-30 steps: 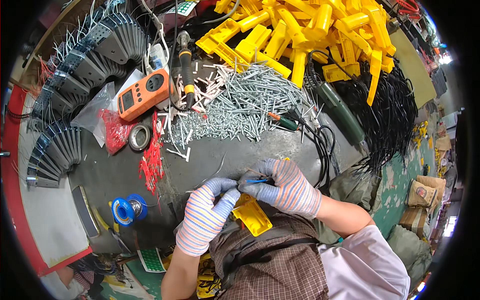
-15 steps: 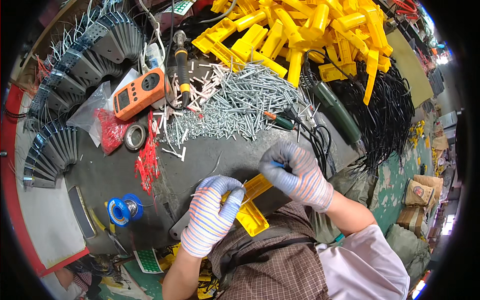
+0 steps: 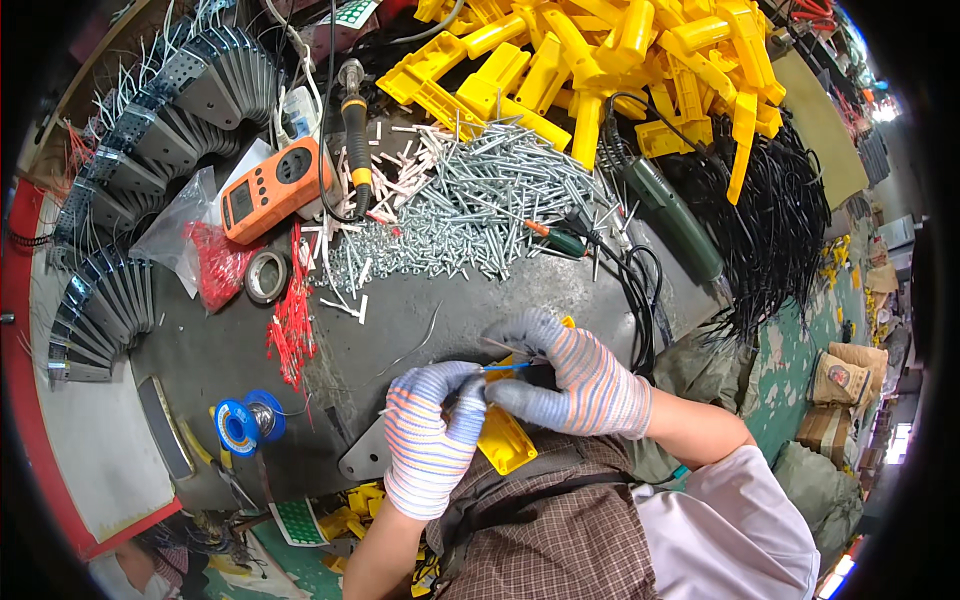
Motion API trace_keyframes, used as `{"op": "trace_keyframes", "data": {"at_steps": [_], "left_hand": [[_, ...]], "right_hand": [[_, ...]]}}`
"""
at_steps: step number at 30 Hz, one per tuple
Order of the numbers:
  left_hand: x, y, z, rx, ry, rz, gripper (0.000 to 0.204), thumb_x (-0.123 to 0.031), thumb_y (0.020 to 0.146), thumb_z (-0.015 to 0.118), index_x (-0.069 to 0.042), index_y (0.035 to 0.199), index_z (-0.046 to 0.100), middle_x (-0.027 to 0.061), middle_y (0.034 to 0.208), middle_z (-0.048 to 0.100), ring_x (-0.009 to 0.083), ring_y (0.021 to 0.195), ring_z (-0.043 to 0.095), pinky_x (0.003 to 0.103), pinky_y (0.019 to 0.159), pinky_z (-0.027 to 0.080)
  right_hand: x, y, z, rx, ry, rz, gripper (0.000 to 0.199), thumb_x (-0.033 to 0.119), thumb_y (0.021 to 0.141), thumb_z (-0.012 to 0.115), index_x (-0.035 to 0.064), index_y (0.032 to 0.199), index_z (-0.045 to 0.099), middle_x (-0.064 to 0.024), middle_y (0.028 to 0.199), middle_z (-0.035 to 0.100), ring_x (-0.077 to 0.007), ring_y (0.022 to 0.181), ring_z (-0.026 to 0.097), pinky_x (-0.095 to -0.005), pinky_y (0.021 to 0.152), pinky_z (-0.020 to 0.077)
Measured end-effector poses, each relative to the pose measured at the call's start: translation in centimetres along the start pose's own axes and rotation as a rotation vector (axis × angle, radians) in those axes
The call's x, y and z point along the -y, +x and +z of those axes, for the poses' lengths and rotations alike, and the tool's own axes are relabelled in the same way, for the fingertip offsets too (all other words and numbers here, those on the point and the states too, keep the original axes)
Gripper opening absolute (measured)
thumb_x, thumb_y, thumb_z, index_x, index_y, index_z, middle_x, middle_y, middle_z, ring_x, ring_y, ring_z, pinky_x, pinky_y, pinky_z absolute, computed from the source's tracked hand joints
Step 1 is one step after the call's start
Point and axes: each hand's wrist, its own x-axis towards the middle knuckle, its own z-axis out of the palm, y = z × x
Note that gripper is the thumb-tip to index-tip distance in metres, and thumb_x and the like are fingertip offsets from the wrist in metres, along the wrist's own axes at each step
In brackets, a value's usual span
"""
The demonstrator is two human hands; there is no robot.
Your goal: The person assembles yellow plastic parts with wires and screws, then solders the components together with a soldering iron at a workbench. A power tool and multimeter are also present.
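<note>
Where the two gloved hands are brought together, a thin blue strip (image 3: 508,367) is seen between them, lying crosswise.

Nearest, a yellow plastic housing (image 3: 508,442) is partly covered by the hands; its visible block is slanted from upper left to lower right, the rest of its long axis being hidden. Above it, the left hand (image 3: 435,430) is curled nearly closed at the strip's left end, and the right hand (image 3: 582,380) is held partly open, thumb and fingers parted about the right end; how firmly either grips cannot be told. The strip is aligned left to right, its right end slightly farther away. Beyond, screws (image 3: 520,185) are heaped, and farthest, yellow housings (image 3: 600,60) are piled.
</note>
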Motion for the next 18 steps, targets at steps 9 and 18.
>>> {"op": "trace_keyframes", "data": {"at_steps": [9,18], "left_hand": [[0.4,-1.7,0.0,-0.188,-0.209,-0.277,0.012,-0.014,0.087,0.069,-0.004,0.091,0.064,0.0078,0.081,0.065,0.0182,0.071,0.059,0.031,0.069,0.048],[0.7,-2.1,0.3,-0.227,-0.321,-0.267,0.014,-0.016,0.086,0.071,-0.004,0.092,0.065,0.0074,0.082,0.065,0.0177,0.074,0.06,0.031,0.072,0.048]], "right_hand": [[-0.7,0.1,0.7,-0.045,0.022,-0.119,0.022,0.017,0.094,0.057,-0.0016,0.106,0.061,-0.0154,0.081,0.063,-0.0289,0.075,0.066,-0.0341,0.067,0.0503],[-0.2,0.6,1.0,-0.007,-0.055,0.038,0.021,0.016,0.092,0.056,-0.001,0.103,0.061,-0.0162,0.082,0.065,-0.0285,0.075,0.067,-0.0347,0.066,0.0507]]}}
